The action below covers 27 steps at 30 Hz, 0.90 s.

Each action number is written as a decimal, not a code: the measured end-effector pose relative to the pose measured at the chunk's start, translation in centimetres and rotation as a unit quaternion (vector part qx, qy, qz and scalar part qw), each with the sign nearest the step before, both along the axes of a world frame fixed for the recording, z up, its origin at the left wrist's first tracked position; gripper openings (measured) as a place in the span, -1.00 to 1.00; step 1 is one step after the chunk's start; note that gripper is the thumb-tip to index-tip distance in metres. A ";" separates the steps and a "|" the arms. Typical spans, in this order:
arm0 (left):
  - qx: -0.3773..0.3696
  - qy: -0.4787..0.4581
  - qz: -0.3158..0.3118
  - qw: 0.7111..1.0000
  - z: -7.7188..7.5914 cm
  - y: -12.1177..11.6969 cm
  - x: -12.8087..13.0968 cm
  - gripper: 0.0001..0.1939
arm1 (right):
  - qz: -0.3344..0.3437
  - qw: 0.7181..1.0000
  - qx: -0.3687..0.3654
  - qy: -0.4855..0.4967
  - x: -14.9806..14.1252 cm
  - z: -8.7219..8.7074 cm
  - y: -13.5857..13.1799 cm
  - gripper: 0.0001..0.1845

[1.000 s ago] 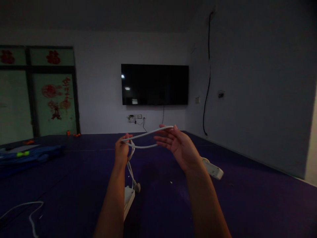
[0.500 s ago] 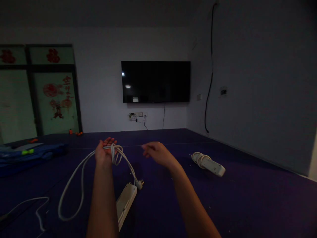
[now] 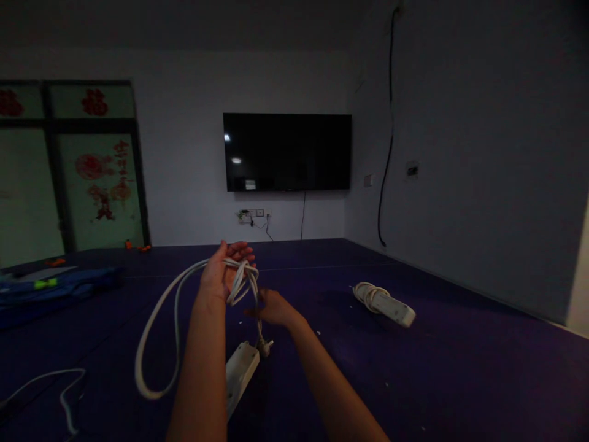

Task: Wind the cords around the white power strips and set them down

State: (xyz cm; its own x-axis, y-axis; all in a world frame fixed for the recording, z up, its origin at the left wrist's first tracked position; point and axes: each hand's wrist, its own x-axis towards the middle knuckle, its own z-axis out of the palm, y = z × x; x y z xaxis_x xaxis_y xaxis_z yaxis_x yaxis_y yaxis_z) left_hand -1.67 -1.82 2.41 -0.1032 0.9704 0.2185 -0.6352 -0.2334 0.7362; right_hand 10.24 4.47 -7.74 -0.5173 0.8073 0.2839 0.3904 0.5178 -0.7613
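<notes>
Both hands have shifted since half a second ago: the left hand [image 3: 217, 281] has swung rightward, and the right hand [image 3: 275, 308] has dropped lower, from well apart to right up against the white cable [image 3: 238, 284]. One second ago the hands stretched a loop between them; now that loop hangs to the left of the left forearm.

The left hand is turned palm up, fingers loosely spread and slightly curled, with the gathered strands lying across it below the thumb. The right hand's fingers are bent around the strands hanging from the bundle; whether they pinch them, I cannot tell. Just below dangles the plug [image 3: 264, 348], beside the far end of a power strip [image 3: 243, 368], which the left forearm partly hides.

As before, a second power strip [image 3: 394, 309], its cord [image 3: 367, 296] wound around one end, lies on the purple floor [image 3: 460, 374], between the right hand and the floor's right edge. A loose cable [image 3: 67, 411] lies nearer on the left, and blue cloth [image 3: 87, 285] rests farther back, toward the floor's far left corner.
</notes>
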 end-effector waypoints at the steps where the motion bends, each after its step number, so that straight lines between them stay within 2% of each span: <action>1: 0.001 0.000 -0.012 1.000 0.1 -0.2 0.3 -0.56 | 0.003 1.000 -0.021 0.000 -0.3 -0.6 0.5 -0.64; 5: 0.013 -0.002 -0.046 0.999 0.4 -1.0 0.3 -0.55 | 0.038 0.996 -0.076 -0.011 -0.7 -2.3 1.4 -0.83; 10: 0.058 -0.021 -0.104 0.993 0.8 -2.2 -1.6 -0.49 | 0.059 0.991 -0.106 -0.051 -0.1 -2.6 1.1 -0.96; 13: 0.083 -0.035 -0.115 0.989 1.1 -3.1 -2.5 -0.47 | 0.038 0.994 -0.098 -0.042 -0.1 -2.4 0.8 -0.85; 16: 0.106 -0.059 -0.107 0.987 1.3 -4.1 -2.8 -0.44 | -0.001 0.998 -0.069 -0.007 0.2 -1.3 0.6 -0.70; 19: 0.134 -0.083 -0.093 0.983 1.5 -4.9 -2.9 -0.44 | -0.054 0.998 -0.030 0.027 1.2 0.7 0.4 -0.61; 23: 0.156 -0.098 -0.085 0.979 1.7 -5.4 -2.9 -0.49 | -0.148 0.987 0.029 0.048 3.8 4.2 -1.1 -0.68; 25: 0.144 -0.110 -0.100 0.978 1.8 -5.3 -2.8 -0.53 | -0.292 0.949 0.120 0.009 5.1 6.0 -2.6 -0.67; 27: 0.120 -0.135 -0.122 0.976 1.9 -5.1 -2.5 -0.57 | -0.397 0.900 0.176 -0.026 6.3 7.4 -4.1 -0.61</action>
